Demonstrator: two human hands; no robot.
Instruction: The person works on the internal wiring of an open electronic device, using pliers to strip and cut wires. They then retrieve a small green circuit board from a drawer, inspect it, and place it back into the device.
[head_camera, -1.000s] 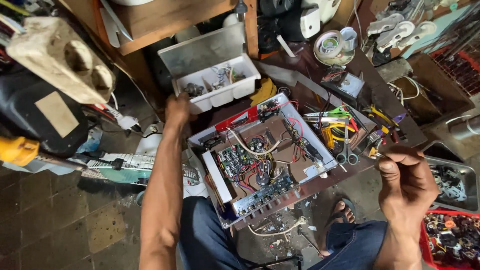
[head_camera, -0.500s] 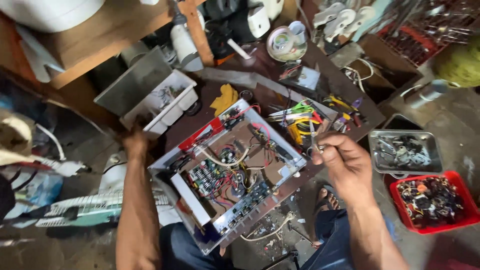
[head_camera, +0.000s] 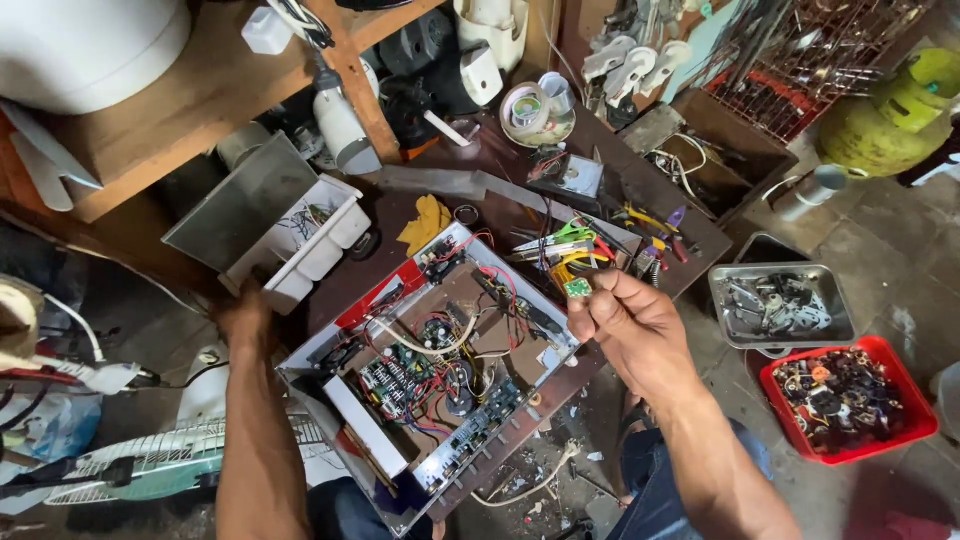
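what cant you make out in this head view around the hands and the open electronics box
- Left hand: its fingers are behind the far edge of the open metal electronics chassis, so its grip is unclear.
- Small green circuit piece pinched in the right hand: too small to identify, partly covered by fingertips.
- Chassis near corner: covered by the person's knee.
- Grey metal tray: the parts in it are too small to tell apart.

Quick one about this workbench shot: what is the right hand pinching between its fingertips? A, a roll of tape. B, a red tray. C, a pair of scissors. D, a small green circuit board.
D: the right hand pinches a small green circuit board at its fingertips, above the open amplifier chassis.
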